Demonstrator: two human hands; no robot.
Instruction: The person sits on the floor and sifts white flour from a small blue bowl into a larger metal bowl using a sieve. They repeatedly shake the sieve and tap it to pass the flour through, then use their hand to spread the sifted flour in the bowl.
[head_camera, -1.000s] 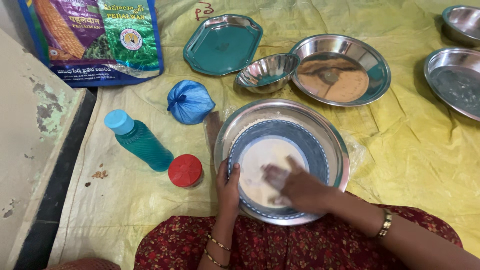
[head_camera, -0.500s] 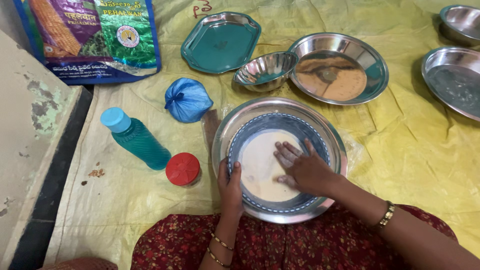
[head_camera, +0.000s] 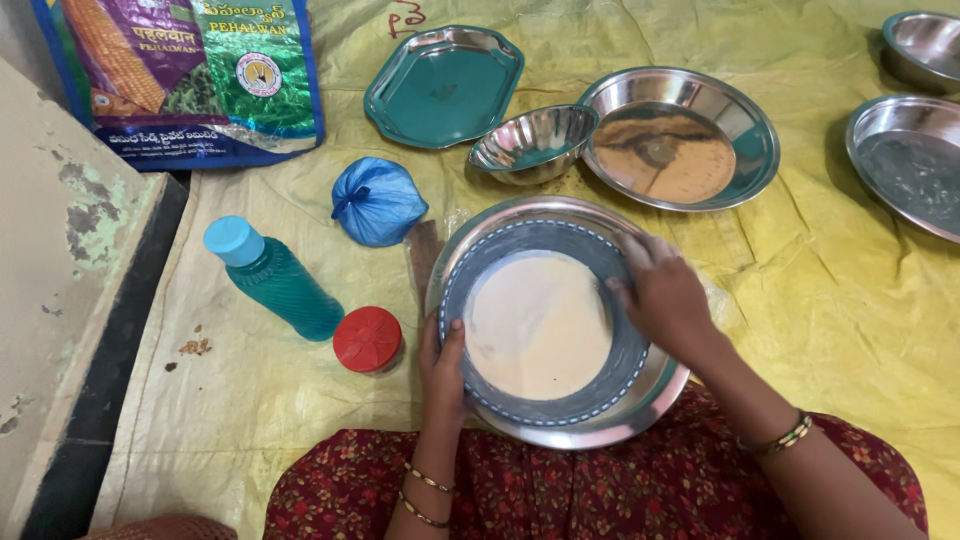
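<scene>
At the far left a grey concrete ledge (head_camera: 60, 300) is running along the edge of the yellow tarpaulin (head_camera: 840, 330) that is covering the floor. Above it a printed seed bag (head_camera: 190, 75) is lying flat at the top of the view. A teal plastic bottle (head_camera: 272, 280) with a light blue cap is lying tilted on the tarpaulin, and just beside its lower end a small jar with a red lid (head_camera: 367, 339) is standing. A knotted blue plastic bag (head_camera: 377, 200) is sitting above them, and a teal tray (head_camera: 445, 85) is resting further up.

The left hand (head_camera: 441, 365) is gripping the left rim of a round sieve (head_camera: 545, 325), thumb hooked over the edge, fingers hidden under it. The sieve, blue-rimmed and holding a layer of pale flour (head_camera: 538, 325), is sitting inside a large steel plate (head_camera: 600, 432) directly in front of the person's lap. The right hand (head_camera: 662, 295) is curling closed around the sieve's right rim, fingers inside.

Beyond, a small steel bowl (head_camera: 533, 142) is touching a steel plate with brown residue (head_camera: 680, 140). Two more steel dishes (head_camera: 905, 160) are lying well apart at the right edge.
</scene>
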